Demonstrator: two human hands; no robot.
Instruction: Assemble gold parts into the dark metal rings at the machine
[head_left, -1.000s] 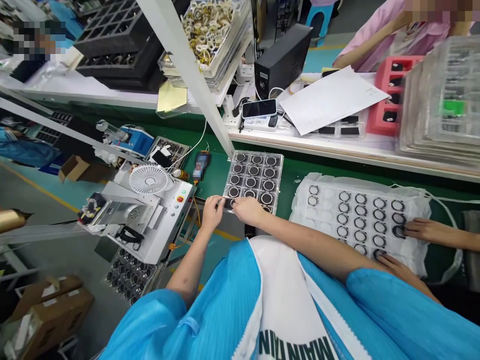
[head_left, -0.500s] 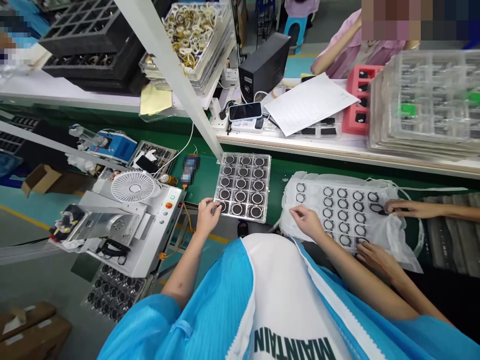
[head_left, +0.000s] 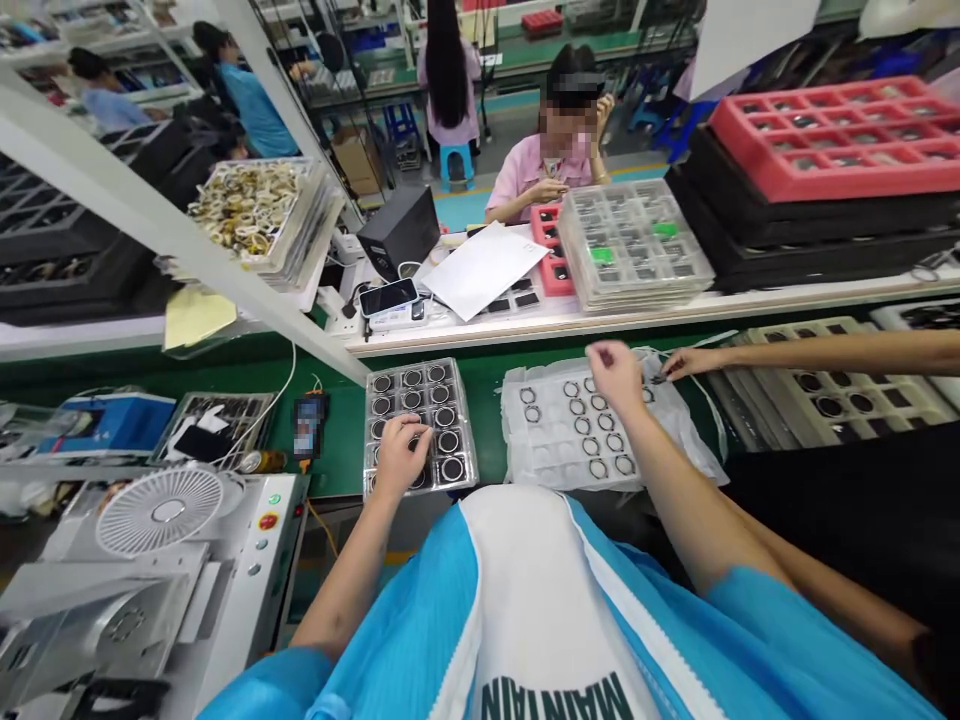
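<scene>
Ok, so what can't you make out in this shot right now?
- Head view: what the right hand holds, if anything; motion blur.
- Head view: cells of the clear tray under the left hand; the hand covers them.
- Head view: the far side of the white machine; the picture's edge cuts it off.
- Head view: writing on the paper sheet; too small.

white shirt (head_left: 536, 590) | "MAINTAIN" in dark capitals, upside down | other print: too small to read
</scene>
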